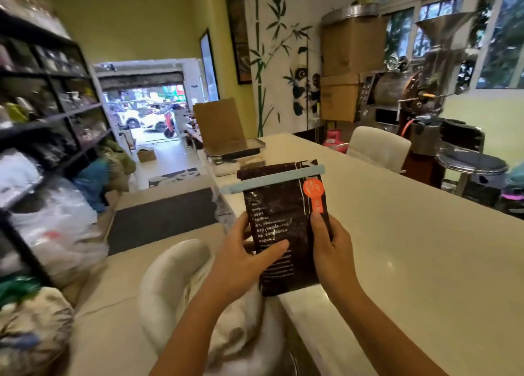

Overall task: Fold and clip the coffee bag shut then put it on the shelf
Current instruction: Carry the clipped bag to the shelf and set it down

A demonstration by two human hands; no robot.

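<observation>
A dark brown coffee bag [279, 205] with white print and an orange label is held upright in front of me, over the near edge of the white counter [411, 248]. Its top is folded over and a long pale blue clip [272, 179] is clamped across the fold, sticking out on both sides. My left hand [249, 258] grips the bag's lower left edge, thumb across the front. The bag's right edge sits in my right hand [330, 246], thumb on the front. A black shelf unit [51, 115] stands along the left wall.
The shelves are crowded with bags and packages, and plastic sacks [56, 225] are piled at their foot. A white chair [181, 288] is below my arms. A scale with a cardboard sheet [226, 137] sits at the counter's far end. A coffee roaster [419, 92] stands at the right.
</observation>
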